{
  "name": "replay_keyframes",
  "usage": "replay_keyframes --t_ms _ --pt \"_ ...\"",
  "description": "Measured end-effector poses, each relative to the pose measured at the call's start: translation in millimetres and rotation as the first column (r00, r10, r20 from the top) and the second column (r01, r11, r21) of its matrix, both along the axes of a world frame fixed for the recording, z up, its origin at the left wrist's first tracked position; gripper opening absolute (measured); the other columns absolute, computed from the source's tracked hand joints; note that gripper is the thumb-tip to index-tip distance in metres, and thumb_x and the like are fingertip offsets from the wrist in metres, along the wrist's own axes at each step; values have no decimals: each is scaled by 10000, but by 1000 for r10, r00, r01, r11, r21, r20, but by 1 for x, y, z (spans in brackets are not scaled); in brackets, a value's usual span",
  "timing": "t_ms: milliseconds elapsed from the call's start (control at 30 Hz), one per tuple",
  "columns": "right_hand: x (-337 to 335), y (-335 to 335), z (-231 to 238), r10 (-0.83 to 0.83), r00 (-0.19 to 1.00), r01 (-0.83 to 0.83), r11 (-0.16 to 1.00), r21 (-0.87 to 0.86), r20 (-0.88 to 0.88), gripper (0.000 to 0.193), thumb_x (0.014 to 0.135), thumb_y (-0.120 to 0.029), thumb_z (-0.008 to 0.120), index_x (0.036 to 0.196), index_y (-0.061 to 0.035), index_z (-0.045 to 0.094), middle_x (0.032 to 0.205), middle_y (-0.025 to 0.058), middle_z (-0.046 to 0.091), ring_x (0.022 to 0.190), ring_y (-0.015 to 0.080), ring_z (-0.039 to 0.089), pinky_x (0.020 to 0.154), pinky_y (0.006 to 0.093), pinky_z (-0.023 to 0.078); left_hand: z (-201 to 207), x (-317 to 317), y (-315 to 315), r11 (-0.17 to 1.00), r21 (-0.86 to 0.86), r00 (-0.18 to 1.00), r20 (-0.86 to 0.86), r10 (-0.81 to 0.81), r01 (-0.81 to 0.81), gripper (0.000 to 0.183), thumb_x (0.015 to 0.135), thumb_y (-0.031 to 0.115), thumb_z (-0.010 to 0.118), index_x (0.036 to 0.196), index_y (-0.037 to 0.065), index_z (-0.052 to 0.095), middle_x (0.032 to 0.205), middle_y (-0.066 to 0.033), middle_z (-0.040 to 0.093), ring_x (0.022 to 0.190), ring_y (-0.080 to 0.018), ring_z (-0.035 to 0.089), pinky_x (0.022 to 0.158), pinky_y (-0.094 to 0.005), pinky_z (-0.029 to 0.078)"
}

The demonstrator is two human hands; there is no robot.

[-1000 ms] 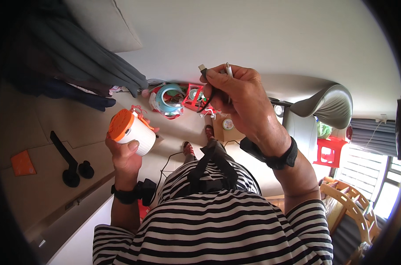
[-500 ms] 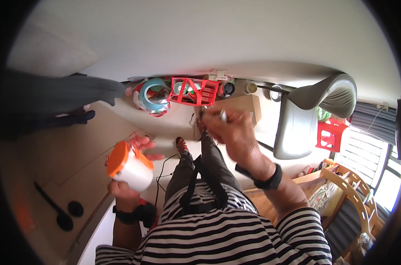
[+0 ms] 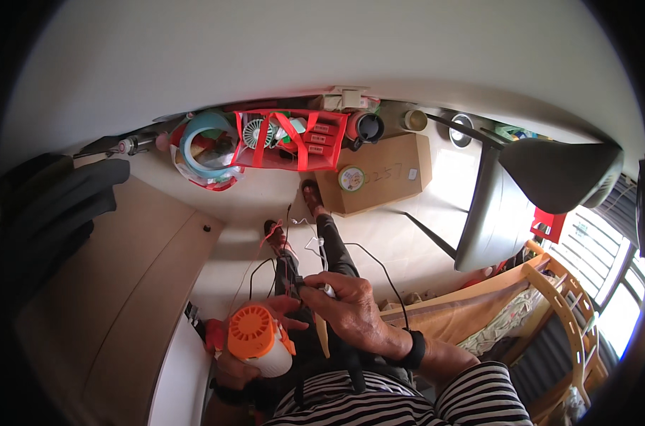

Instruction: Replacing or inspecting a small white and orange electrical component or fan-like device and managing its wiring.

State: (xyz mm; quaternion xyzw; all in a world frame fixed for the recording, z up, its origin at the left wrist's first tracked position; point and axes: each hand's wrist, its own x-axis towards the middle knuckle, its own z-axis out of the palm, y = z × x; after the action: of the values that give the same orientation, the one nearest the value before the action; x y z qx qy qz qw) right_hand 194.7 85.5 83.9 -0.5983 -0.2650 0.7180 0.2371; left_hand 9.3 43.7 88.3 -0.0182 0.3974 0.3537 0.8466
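My left hand (image 3: 237, 370) is wrapped round a white rounded device with a slotted orange top (image 3: 253, 325), holding it tilted near my waist. Its fingertips stick out past the far side. Just to the right, my right hand (image 3: 347, 309) pinches a slim white piece (image 3: 329, 290) with a dark bit at the fingertips; I cannot make out its kind. A pale tan strip (image 3: 322, 336) hangs below the right fingers. Beyond the hands, a thin pink cord (image 3: 255, 259) and a white cord (image 3: 314, 245) show in front of my legs.
Beyond my feet lie a cardboard box (image 3: 379, 177), a red bag with packages and a small fan (image 3: 287, 157), and a blue-rimmed bucket (image 3: 187, 153). A grey chair (image 3: 489, 213) stands right, near a wooden rack (image 3: 560, 298). Dark clothes (image 3: 45, 213) hang left.
Both hands have come down and closer together near my waist, the device moving right and turning its orange top upward. The view has shifted, and the cardboard box shows more fully.
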Motion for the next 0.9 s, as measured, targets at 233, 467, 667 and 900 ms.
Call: replay_keyframes --t_ms 233,467,667,900 --pt "6 -5 -60 -190 982 179 942 -283 -12 181 829 -98 576 945 39 595 690 24 604 617 28 511 521 183 404 -47 0 -23 996 -62 997 -31 68 -70 736 436 202 741 1086 -30 484 1222 -265 404 1082 -376 479 895 -458 412" --pt "20 7 -87 -337 935 354 884 -305 108 132 828 -56 561 913 39 596 644 3 542 499 31 419 446 175 316 -79 -18 -42 997 24 992 -108 -65 68 836 418 165 726 1165 -73 437 1195 -262 452 1108 -332 472 967 -445 334" --pt "43 17 -105 -394 908 419 872 -252 145 151 842 -108 577 907 27 599 662 14 570 505 22 409 439 166 300 -78 -21 -50 993 -110 991 -129 -46 32 798 412 150 719 1129 -95 470 1169 -265 465 1076 -326 495 924 -455 384" --pt "59 27 -118 -318 896 383 907 -177 310 146 825 -84 546 849 52 595 614 0 528 469 18 368 408 173 247 -94 -24 -64 990 -33 986 -104 133 -137 770 429 169 736 1105 -102 484 1154 -267 472 985 -294 541 936 -472 373"
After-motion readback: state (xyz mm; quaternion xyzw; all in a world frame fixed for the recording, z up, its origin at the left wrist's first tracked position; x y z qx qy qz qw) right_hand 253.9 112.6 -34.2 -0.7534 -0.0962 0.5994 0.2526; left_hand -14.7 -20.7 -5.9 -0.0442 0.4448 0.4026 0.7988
